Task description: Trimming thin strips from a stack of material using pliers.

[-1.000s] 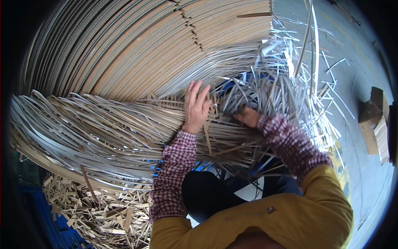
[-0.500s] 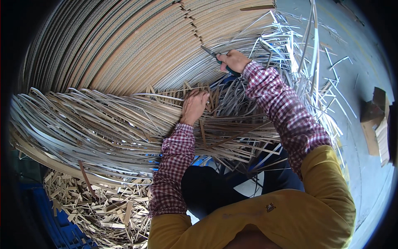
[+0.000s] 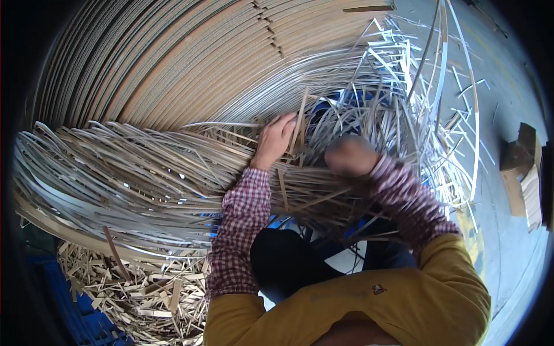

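My left hand (image 3: 276, 140) lies on the mass of long, thin cardboard strips (image 3: 127, 167), fingers stretched toward an upright brown strip beside the fingertips. To its right is my right hand (image 3: 351, 156), closed in a fist and smeared by motion. It is low over the strips, in front of a tangle of grey and white strips (image 3: 372, 118). The dark-handled scissors seen in this fist earlier are lost in the blur now, with only a dark smear to the hand's left. Beyond both hands rises a large stack of cardboard sheets (image 3: 190, 63) with ridged edges.
Short cardboard scraps (image 3: 167, 294) fill a spot at lower left, beside blue plastic crates (image 3: 81, 311). White offcuts (image 3: 456, 138) stick out over the grey floor (image 3: 508, 86) on the right. An open cardboard box (image 3: 517, 173) stands at far right. My knees are below the strips.
My right hand has swung from the sheet stack's edge down toward me, over the strips. My left hand has turned slightly, and its fingers are straighter.
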Available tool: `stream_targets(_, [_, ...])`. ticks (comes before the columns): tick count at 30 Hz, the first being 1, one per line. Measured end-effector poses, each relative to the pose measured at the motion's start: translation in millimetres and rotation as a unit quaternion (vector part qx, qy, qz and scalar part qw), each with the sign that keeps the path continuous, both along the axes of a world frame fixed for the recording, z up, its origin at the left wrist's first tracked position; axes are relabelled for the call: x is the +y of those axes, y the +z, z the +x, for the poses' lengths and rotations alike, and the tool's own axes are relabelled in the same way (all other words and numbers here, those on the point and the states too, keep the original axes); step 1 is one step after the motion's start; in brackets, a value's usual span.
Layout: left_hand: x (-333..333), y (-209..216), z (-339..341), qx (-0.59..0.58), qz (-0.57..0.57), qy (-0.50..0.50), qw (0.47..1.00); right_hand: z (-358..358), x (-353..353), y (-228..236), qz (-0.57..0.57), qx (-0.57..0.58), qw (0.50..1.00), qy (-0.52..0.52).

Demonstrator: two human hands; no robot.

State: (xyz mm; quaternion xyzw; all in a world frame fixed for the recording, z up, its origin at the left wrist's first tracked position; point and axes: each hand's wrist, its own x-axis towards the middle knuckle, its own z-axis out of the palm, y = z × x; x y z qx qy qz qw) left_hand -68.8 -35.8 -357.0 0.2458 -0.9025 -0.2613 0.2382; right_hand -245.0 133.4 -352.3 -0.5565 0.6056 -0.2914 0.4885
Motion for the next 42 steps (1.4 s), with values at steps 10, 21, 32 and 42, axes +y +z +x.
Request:
stream_targets(10, [-7, -20, 11, -0.063, 0.081, 0.05, 0.993, -46, -126, 64, -0.032, -0.024, 0.983, -0.179])
stream_targets(21, [6, 15, 11, 0.172, -0.241, 0.034, 0.955, -19, -139, 11, -0.3, 0.255, 0.906, -0.155])
stream_targets(32, [-10, 2, 14, 0.202, -0.248, 0.011, 0.947, 12, -56, -40, -0.198, 0.141, 0.954, -0.177])
stream_targets(42, [-9, -19, 23, -0.219, -0.081, -0.005, 0.972, -30, -54, 49, -0.079, 0.023, 0.99, -0.114])
